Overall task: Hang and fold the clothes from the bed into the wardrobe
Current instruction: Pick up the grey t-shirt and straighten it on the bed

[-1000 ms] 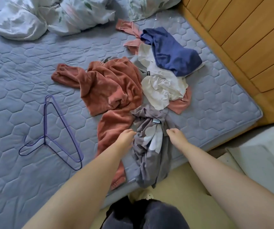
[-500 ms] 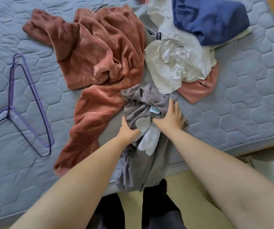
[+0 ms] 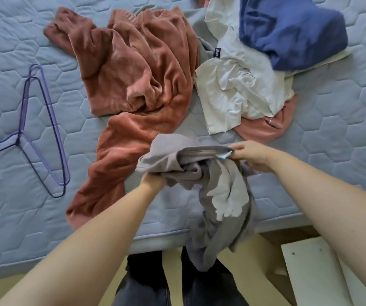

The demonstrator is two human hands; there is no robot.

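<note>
A grey garment (image 3: pixel 213 195) with pale patches is lifted off the near edge of the bed, its lower part hanging past the mattress edge. My left hand (image 3: pixel 152 180) grips its bunched left side from below. My right hand (image 3: pixel 250 154) pinches its waistband or hem at the right end, near a small label. A rust-brown velvety garment (image 3: pixel 138 85) lies spread on the bed behind. To its right lie a cream garment (image 3: pixel 239 89), a blue garment (image 3: pixel 288 34) on top of it, and a pink piece (image 3: pixel 264 129).
Two purple wire hangers (image 3: pixel 42 129) lie overlapped on the quilted blue-grey mattress (image 3: pixel 336 133) at the left. A white panel (image 3: pixel 310 270) stands on the yellowish floor at the lower right. My dark trouser legs (image 3: pixel 177 283) are against the bed edge.
Both hands have taken hold of the grey garment and lifted it off the mattress, stretching its top edge between them. The view has moved closer to the bed.
</note>
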